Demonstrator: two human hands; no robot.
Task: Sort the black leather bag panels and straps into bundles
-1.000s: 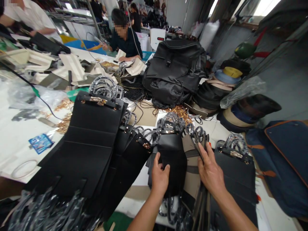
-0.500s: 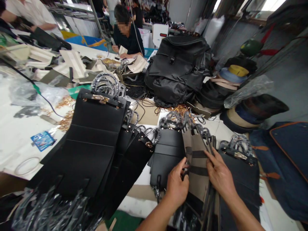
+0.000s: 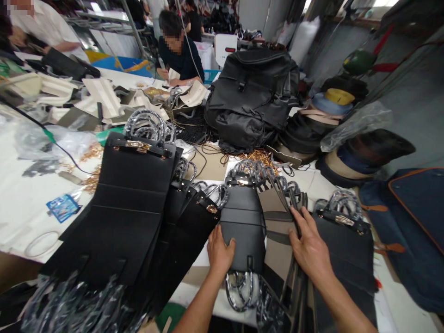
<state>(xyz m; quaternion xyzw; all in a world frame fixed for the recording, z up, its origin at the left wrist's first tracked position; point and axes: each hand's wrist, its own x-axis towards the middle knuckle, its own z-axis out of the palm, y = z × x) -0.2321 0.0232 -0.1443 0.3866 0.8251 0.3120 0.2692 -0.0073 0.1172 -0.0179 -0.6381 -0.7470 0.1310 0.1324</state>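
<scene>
Both arms reach forward over the surface [image 3: 21, 180]. The left hand [image 3: 221, 249] has its grip spread, thumb apart, at the left edge of one black bag piece [image 3: 243, 231]. That piece lies between one big black pile [image 3: 132, 199] and some brown pieces [image 3: 277, 245]. The right hand [image 3: 310, 245] touches the brown pieces; I cannot tell if its grip pinches any. They overlap, so they are hard to count. There is one black backpack [image 3: 251, 97] and one blue packet [image 3: 63, 207].

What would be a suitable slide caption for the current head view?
Left hand at a black panel's edge, right hand at grey-brown panels beside it; a black backpack behind.
</scene>
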